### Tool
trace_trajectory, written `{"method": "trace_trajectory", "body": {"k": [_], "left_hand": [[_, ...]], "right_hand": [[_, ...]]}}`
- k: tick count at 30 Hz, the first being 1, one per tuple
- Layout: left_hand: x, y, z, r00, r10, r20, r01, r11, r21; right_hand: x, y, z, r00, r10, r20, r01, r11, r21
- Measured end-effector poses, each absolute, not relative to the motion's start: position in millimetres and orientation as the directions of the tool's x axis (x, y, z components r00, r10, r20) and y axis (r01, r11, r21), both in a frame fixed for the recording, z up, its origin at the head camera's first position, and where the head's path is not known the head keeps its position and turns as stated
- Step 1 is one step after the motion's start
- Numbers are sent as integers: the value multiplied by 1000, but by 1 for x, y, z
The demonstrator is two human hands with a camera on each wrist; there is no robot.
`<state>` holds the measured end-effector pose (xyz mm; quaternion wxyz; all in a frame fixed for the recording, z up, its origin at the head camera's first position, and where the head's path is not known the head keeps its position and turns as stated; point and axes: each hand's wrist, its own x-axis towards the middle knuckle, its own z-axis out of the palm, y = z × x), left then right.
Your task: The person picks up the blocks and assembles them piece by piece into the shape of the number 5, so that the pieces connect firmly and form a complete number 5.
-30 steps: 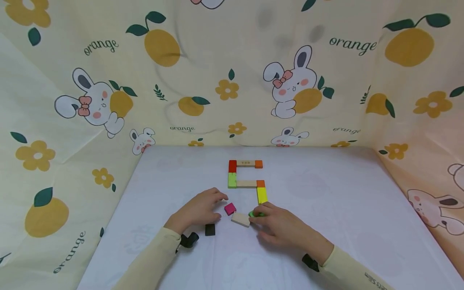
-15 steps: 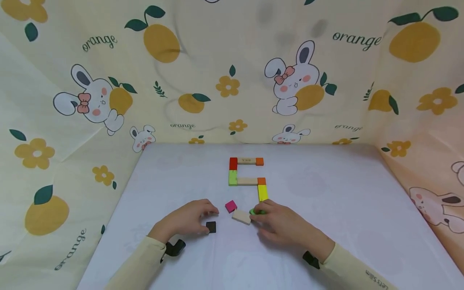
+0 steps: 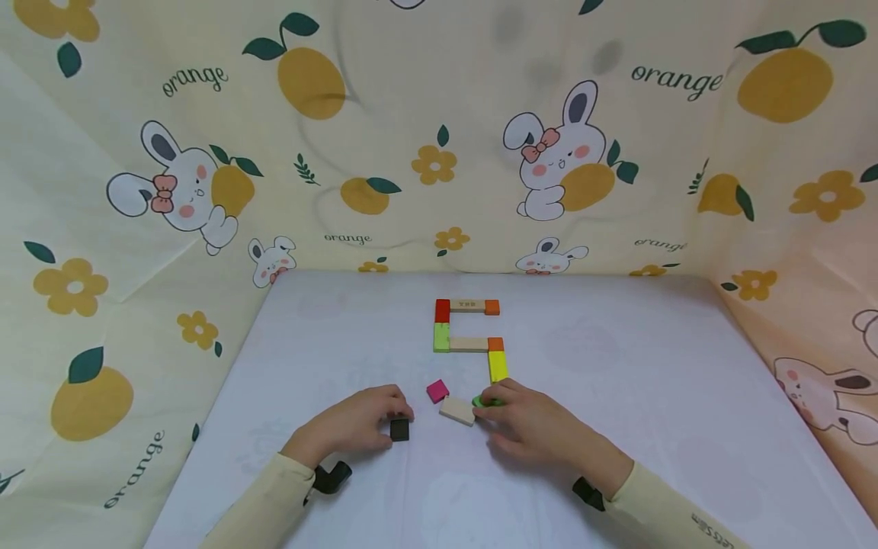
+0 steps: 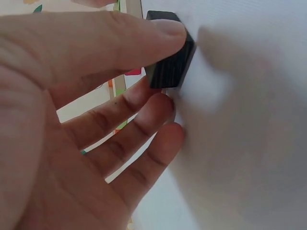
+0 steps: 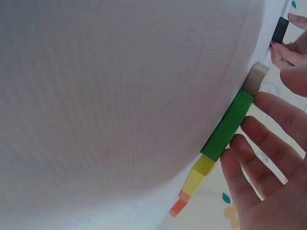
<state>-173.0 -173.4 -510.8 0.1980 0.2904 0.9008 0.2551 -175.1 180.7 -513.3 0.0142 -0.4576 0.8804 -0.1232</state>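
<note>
My left hand (image 3: 357, 421) pinches a small black block (image 3: 400, 431) between thumb and index finger; in the left wrist view the thumb lies across the black block, with the other fingers spread beside it. My right hand (image 3: 542, 427) touches a green block (image 5: 228, 125) with its fingertips along one long side, the thumb held apart from it. Seen from the head, that hand covers most of the green block. A plain wooden block (image 3: 457, 411) lies at the green block's left end. Just beyond it sits a pink block (image 3: 437, 391), turned at an angle.
Farther back, joined blocks make a bent line: orange (image 3: 492, 307), plain wood (image 3: 468, 306), red (image 3: 442, 311), light green (image 3: 442, 337), another wooden block (image 3: 469, 345), then yellow (image 3: 498, 366) leading to my right hand. A patterned cloth (image 3: 391, 137) hangs behind the white table (image 3: 617, 343).
My left hand has drawn back left and toward me, away from beside the pink block, and has taken hold of the black block. The right hand stays on the green block.
</note>
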Motion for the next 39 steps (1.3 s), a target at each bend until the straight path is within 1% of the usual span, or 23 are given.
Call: {"method": "trace_trajectory", "body": {"k": [7,12,18,23,28,32,39], "left_hand": [[-174,-172,-507,-739,650,-175,467,683,562],[-181,-173,-505,-754,640,-149,487,697,526],[-202,-169,-498,-782,605,-150,452,716,532],[-226,-161,-493,-787,601,-142,439,706,556],[-246,-151,-492,-787,604,-124,452,703,549],[-254,-143,-493,-786,604,-132,460,714,528],[-261,-132,-496,-784,606,-137,459,713,530]], "right_hand": [[-174,181,-512,-595,-801,72,-787,561,-258],[-175,182,-512,-600,-797,70,-782,566,-261],[-175,182,-515,-599,-798,58,-784,570,-246],[-175,183,-517,-607,-793,51,-778,579,-243],[-175,183,-517,-604,-794,60,-782,577,-238],[-176,182,-516,-600,-798,61,-786,574,-232],[-175,182,-514,-592,-803,68,-793,565,-229]]}}
